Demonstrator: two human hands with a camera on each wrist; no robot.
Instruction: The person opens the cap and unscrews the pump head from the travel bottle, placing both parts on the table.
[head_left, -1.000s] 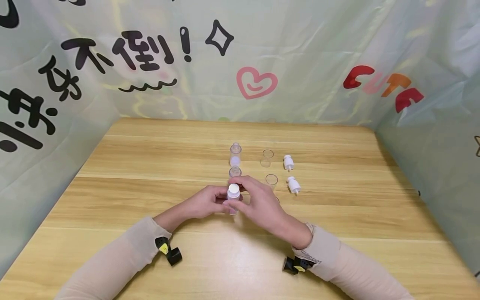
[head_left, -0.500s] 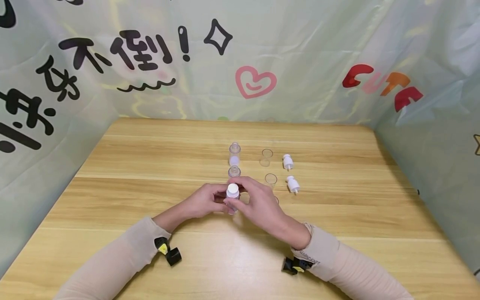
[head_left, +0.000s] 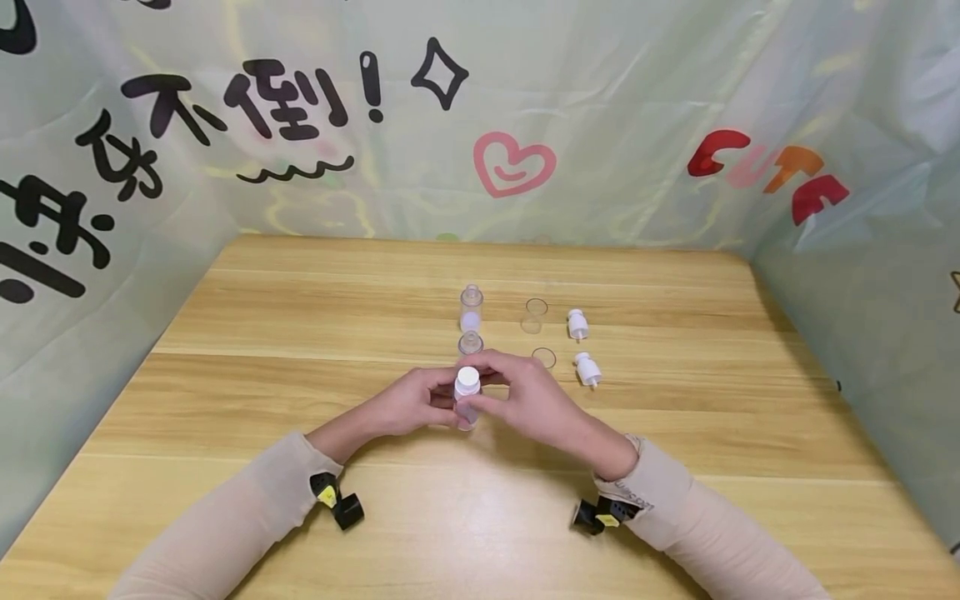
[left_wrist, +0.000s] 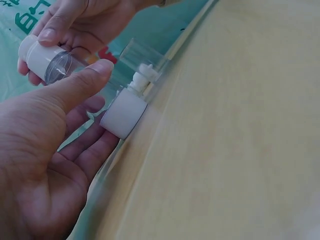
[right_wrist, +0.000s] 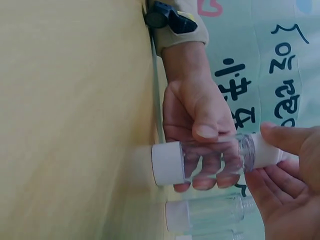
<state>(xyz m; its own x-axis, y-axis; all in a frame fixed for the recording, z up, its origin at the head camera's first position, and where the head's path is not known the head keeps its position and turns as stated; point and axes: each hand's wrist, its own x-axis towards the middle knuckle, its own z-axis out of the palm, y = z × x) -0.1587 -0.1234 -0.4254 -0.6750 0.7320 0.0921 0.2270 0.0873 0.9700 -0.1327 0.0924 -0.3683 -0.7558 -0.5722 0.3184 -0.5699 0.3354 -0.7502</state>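
In the head view, a clear bottle with a white pump top (head_left: pixel 467 380) stands upright between both hands. My left hand (head_left: pixel 414 403) holds its clear body (right_wrist: pixel 210 159), above the white base (right_wrist: pixel 168 164). The right hand (head_left: pixel 531 402) pinches the white pump top (right_wrist: pixel 267 150) between thumb and fingers, as the right wrist view shows. Below that top, the bottle's threaded neck shows through clear plastic. Straight behind the hands are two more clear bottles, a far one (head_left: pixel 470 310) and a nearer one (head_left: pixel 470 342), the latter partly hidden by the right hand.
Right of the bottles stand two clear caps, one farther back (head_left: pixel 532 323) and one nearer (head_left: pixel 543 358), partly covered by the right hand. Beyond them lie two white pumps, one far (head_left: pixel 577 325) and one near (head_left: pixel 588 369). Printed curtains (head_left: pixel 600 108) border the wooden table (head_left: pixel 675 333).
My right wrist and forearm have shifted slightly right, and the right thumb has moved a little across the bottle's top. A clear rim beside the right hand is now hidden. My left hand stays put.
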